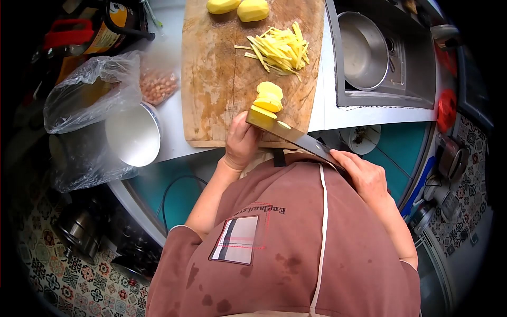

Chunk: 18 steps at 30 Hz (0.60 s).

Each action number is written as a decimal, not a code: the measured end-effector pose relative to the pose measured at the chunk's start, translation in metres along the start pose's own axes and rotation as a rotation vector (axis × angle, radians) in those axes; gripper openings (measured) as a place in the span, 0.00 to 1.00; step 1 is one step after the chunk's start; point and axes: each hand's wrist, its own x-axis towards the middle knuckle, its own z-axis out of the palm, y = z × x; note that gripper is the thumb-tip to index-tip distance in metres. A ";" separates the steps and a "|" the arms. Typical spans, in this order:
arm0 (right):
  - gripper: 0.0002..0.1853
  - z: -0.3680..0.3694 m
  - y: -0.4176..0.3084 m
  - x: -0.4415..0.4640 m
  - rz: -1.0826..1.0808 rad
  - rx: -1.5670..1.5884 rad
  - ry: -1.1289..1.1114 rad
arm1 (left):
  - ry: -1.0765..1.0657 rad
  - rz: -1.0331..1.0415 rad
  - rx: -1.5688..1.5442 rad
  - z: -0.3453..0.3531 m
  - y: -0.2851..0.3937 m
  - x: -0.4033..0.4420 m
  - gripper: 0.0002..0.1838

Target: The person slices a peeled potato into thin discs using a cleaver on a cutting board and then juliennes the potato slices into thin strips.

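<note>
My right hand (362, 171) grips the handle end of a kitchen knife (298, 138), whose broad blade slants up and left over the near part of a wooden cutting board (211, 79). Curled fingers of my left hand (241, 138) press against a peeled potato (260, 119) at the blade's far end; the blade and fingers partly hide it. Just beyond the blade lie overlapping potato slices (269, 94). Farther up the board is a heap of thin potato strips (281, 48). Two peeled potatoes (252, 9) rest at the board's far edge.
To the right, a metal pot (360, 50) sits in the sink (417, 94). On the left are a white bowl (133, 134), a clear plastic bag (87, 90) and a bag of peanuts (157, 84). A black cable (168, 198) hangs below the counter.
</note>
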 end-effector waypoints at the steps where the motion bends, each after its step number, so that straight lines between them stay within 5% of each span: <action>1: 0.25 0.000 0.002 -0.003 -0.002 -0.008 0.005 | -0.005 0.013 0.004 0.000 -0.001 -0.001 0.18; 12: 0.25 0.064 0.012 0.040 -0.070 -0.001 0.086 | -0.029 0.014 0.011 -0.001 0.000 0.004 0.15; 18: 0.24 0.027 0.006 0.021 -0.066 0.020 0.077 | -0.040 -0.023 -0.049 -0.002 0.000 0.001 0.15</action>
